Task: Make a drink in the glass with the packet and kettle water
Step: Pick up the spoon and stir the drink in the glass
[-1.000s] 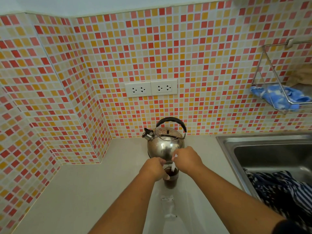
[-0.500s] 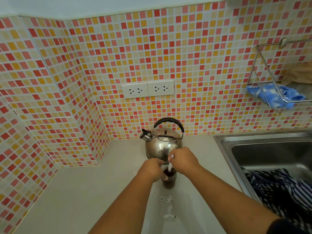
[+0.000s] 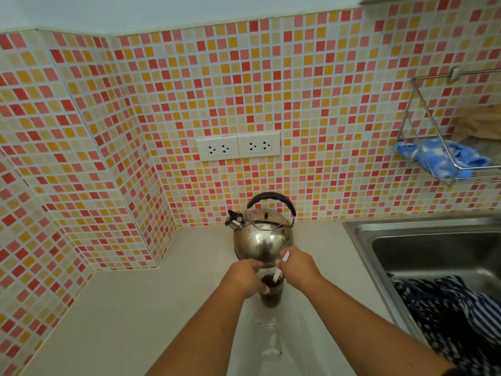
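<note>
The fingers of the right hand (image 3: 296, 270) are pinched together on a thin white stick (image 3: 279, 271), which slants down into a glass (image 3: 271, 290) of dark brown drink. The fingers of the left hand (image 3: 241, 278) are curled round the left side of the same glass, gripping it near its rim, with one fingertip showing through the glass wall. Both bare forearms reach in from the bottom edge and meet over the glass. The glass stands upright on a pale grey surface (image 3: 135, 321), just in front of a shiny steel kettle (image 3: 263, 237) with a black arched handle and a capped spout pointing left. The kettle sits near the back wall, and the hands partly cover its lower front. On the surface between the forearms, nearer the camera, lies something clear and faint (image 3: 268, 340); it is too blurred to tell what it is. The wall behind is covered in small red, orange and cream mosaic tiles (image 3: 189, 90) and carries a white double power socket (image 3: 238, 146) above the kettle. To the right a steel sink (image 3: 406, 240) holds dark blue and white striped cloth (image 3: 455, 316). Above the sink a wire rack (image 3: 423, 126) on the wall holds a blue cloth (image 3: 439, 156).
</note>
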